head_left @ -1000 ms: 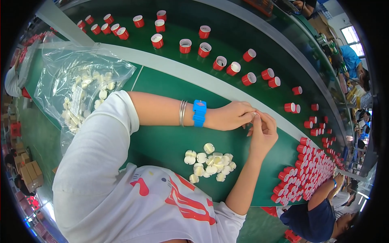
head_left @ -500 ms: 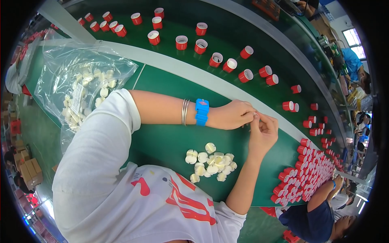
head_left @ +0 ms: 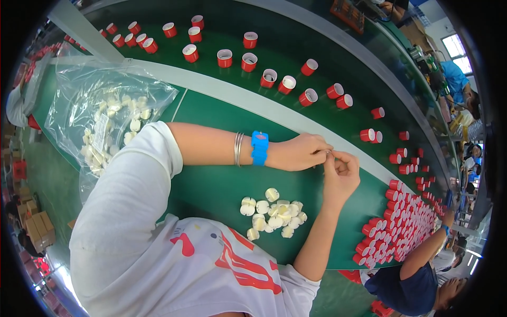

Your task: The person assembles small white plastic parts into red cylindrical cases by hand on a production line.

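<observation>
Head view: a green table (head_left: 208,193) is shown; at its left end, a clear bag (head_left: 74,92) is laid; near its far edge, the left hand (head_left: 302,152) and right hand (head_left: 341,178) meet, fingertips pinching a tiny item (head_left: 328,151), too small to be identified, which could be dropped through a loosened grip; at its middle, loose cream pieces (head_left: 283,213) could be scattered if brushed by the right forearm (head_left: 318,235).

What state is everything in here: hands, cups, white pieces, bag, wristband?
Left hand: pinching a small item, mostly hidden
Right hand: pinching it too
White pieces: heaped loose on the green table
Clear bag: crumpled, more pieces inside
Far red cups: upright, spread apart
Red cups at right: crowded together
Blue wristband: worn
</observation>
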{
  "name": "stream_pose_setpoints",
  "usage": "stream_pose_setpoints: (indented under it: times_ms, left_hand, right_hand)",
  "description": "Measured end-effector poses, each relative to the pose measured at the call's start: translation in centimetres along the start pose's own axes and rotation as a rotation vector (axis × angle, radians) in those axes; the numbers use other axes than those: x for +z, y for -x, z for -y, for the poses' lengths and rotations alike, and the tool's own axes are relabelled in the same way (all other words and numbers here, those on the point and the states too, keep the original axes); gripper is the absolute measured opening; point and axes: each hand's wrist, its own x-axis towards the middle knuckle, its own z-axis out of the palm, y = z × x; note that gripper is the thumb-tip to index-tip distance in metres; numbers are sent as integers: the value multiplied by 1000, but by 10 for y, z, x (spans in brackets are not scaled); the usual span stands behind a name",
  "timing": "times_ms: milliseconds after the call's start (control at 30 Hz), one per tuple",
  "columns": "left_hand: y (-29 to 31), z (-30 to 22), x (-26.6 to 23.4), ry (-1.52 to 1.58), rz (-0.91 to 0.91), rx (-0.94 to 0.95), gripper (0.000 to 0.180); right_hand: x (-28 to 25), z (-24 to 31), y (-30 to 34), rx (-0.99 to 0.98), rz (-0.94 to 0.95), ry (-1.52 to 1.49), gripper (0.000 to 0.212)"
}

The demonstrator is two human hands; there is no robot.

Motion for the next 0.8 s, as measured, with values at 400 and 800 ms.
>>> stream_pose_setpoints:
  times_ms: [400,800]
  left_hand:
    - [4,-2,4,-79,-46,0,29]
    - [-2,-5,0,-52,-24,-49,27]
  right_hand:
    - [0,-3,4,157,-46,-33,10]
    - [-4,11,0,279,18,-108,13]
